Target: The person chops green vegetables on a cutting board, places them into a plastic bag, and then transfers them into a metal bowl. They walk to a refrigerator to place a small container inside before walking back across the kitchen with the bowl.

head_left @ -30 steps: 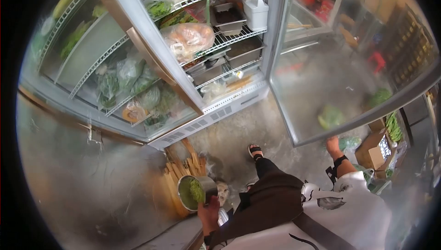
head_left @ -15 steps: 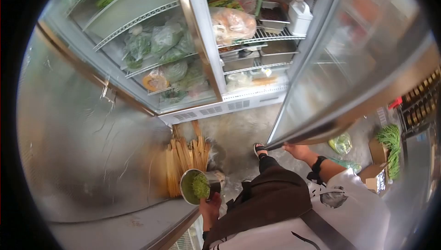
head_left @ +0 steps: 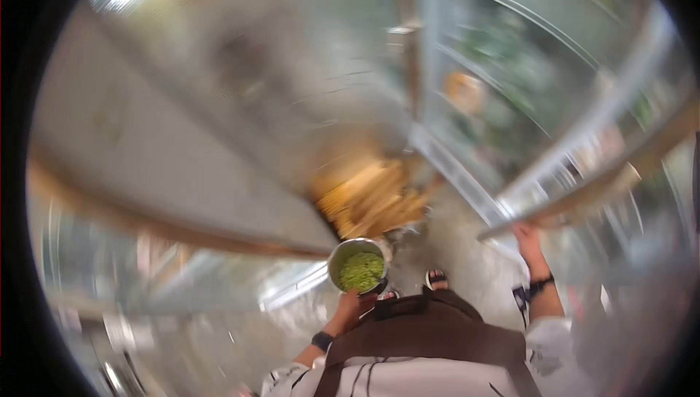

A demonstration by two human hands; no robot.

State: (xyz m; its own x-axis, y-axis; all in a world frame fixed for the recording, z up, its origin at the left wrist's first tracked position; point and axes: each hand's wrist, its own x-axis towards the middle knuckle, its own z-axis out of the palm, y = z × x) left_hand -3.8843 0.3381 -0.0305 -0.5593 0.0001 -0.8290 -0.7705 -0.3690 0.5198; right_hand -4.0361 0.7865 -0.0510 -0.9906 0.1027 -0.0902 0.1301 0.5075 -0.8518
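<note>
My left hand (head_left: 351, 305) is closed on the rim of a round metal pot (head_left: 335, 264), with the thumb on the near side. Finely chopped greens (head_left: 361, 271) lie in the pot. At the right, my right hand (head_left: 528, 240) is closed on the lower edge of a glass refrigerator door (head_left: 598, 191). That door stands partly open, its frame at a slant in front of the cabinet. Blur hides exactly how the fingers sit on the edge.
A pile of wooden strips (head_left: 375, 196) lies on the floor just beyond the pot. Along the left runs a large metal-sided panel (head_left: 182, 156). The refrigerator (head_left: 459, 171) holds blurred bags of greens on its shelves. My sandalled feet (head_left: 436, 279) are on the concrete floor.
My view has turned left, so the refrigerator now appears farther right. The door has swung closer to the cabinet, with my right hand still at its edge. The pot stays in my left hand.
</note>
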